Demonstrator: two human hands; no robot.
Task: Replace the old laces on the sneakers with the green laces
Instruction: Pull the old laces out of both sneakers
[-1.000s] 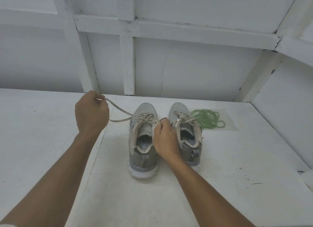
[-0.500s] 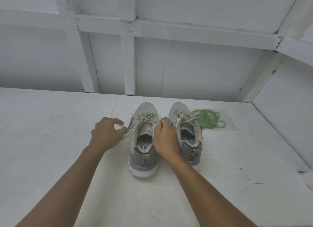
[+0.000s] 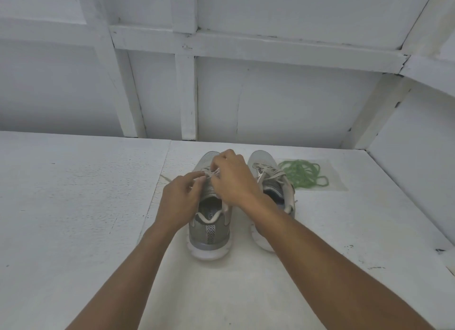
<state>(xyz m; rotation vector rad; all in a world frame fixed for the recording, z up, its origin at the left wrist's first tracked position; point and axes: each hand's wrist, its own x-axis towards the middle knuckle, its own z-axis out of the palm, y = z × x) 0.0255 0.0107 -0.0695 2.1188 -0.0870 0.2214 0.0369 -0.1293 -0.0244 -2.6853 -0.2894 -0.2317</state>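
Observation:
Two grey sneakers stand side by side on the white surface, toes away from me. Over the lacing of the left sneaker [image 3: 209,233] both hands meet. My left hand [image 3: 181,201] pinches the old beige lace [image 3: 166,179] near the eyelets, and a loose end trails off to the left. My right hand [image 3: 234,179] curls over the upper lacing and pinches the same lace. The right sneaker [image 3: 268,174] is still laced in beige and partly hidden by my right forearm. The green laces [image 3: 304,173] lie in a loose heap to its right.
The white table [image 3: 73,206] spreads wide to the left and toward me. A white panelled wall [image 3: 270,103] with wooden battens closes the back, and a side wall [image 3: 418,137] closes the right. The green laces rest on a clear plastic sheet [image 3: 337,182].
My left hand let the pulled-out lace drop and came back to the left sneaker. My right hand slid forward from the shoe's collar onto the lacing.

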